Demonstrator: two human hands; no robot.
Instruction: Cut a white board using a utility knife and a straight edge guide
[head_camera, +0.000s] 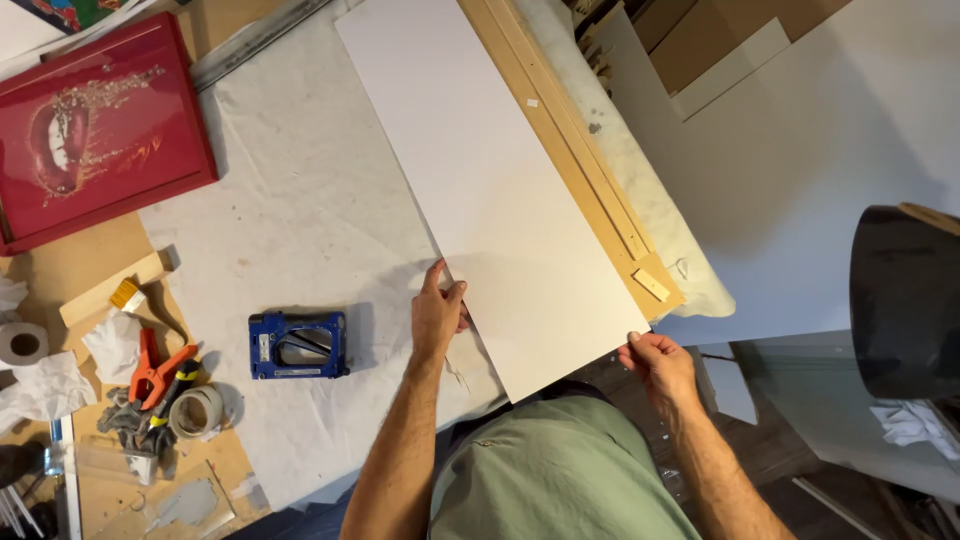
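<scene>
White cloth is covering the bench (300, 200), with a long white rectangular board (490, 180) lying slantwise across it.
Passing a blue staple gun (297, 344), the left hand (437, 312) is pressing the board's near left edge with fingers spread flat, while the right hand (655, 362) is pinching its near corner; steady, even hands should be keeping it square against the pale wooden strips (575, 150).

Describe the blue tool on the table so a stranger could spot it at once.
Start at the white cloth covering the table, then look just beside the left hand, away from the white board. The stapler lies flat there, alone: the only blue, boxy thing on the cloth.
</scene>
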